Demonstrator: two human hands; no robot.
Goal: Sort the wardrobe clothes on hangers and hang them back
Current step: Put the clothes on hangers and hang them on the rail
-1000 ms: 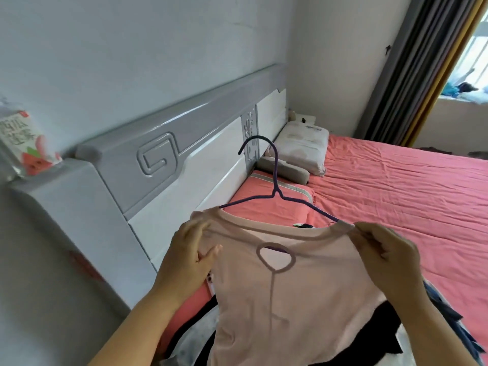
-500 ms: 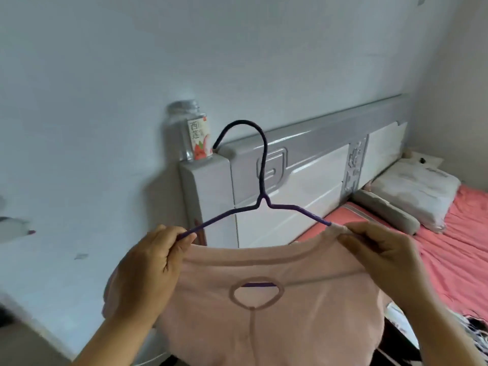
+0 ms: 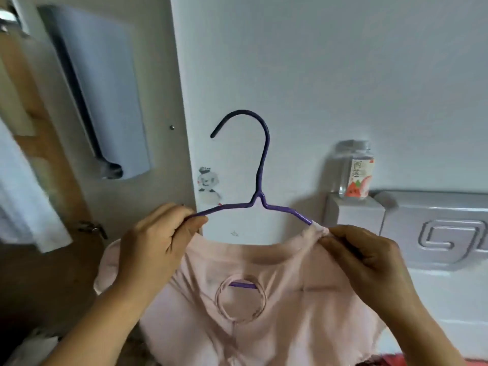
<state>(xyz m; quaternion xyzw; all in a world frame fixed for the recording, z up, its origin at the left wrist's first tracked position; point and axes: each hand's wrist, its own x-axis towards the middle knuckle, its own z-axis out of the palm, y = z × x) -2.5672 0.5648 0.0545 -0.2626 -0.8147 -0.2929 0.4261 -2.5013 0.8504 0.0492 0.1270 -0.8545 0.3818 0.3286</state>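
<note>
The pink top hangs on the thin purple hanger, held up before the wall, left hand pinching the hanger arm, right hand pinching the neckline at the other arm — light, soft cloth that may slide, so the stiff wire seems the safer grip.

Left hand pinches the left arm of a purple hanger; right hand grips the pink top at the hanger's right arm. Bottle on headboard corner.
</note>
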